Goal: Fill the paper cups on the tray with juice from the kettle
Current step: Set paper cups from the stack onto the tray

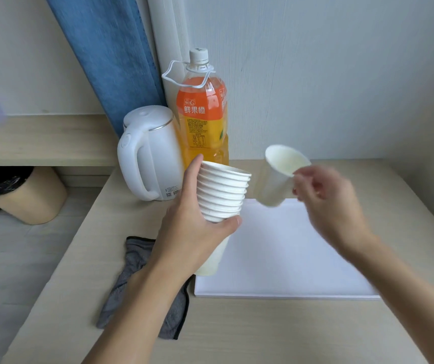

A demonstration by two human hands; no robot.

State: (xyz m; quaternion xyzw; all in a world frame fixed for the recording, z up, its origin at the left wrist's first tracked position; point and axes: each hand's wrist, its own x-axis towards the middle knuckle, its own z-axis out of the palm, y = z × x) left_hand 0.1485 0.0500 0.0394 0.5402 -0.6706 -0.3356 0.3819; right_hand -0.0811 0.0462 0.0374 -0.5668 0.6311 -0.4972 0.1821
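Presently, by item:

Single paper cup: white, apparently dry inside, blurred. It is held in the air over the far edge of the tray and tilted, with its mouth turned up toward the camera.

Right hand: fingers pinched together on the rim of that cup; blur hides the exact finger placement.

Stack of paper cups: about ten nested cups leaning slightly, held just left of the single cup and apart from it.

Left hand: wrapped around the lower part of the stack, thumb across the front.

Tray: flat, white and rectangular, lying on the table. No cup stands on it yet.

Kettle: white, lid down, on the table behind the stack, handle toward the camera.

Orange juice bottle: capped, partly full, just right of the kettle and against the wall.

Grey cloth: crumpled on the table, left of the tray.

Blue curtain and bin: beyond the table, to the left.

Step in hand, as judged: setting out cups, with pouring some way off.

Handling notes:
- Bring the cup upright before lowering it, then seat its base flat and well inside the tray's edge.
- Let go only once the cup rests, since an empty paper cup tips at a nudge.
- Space the cups apart so the kettle spout can reach each one.
- Keep the stack clear of cups already placed.
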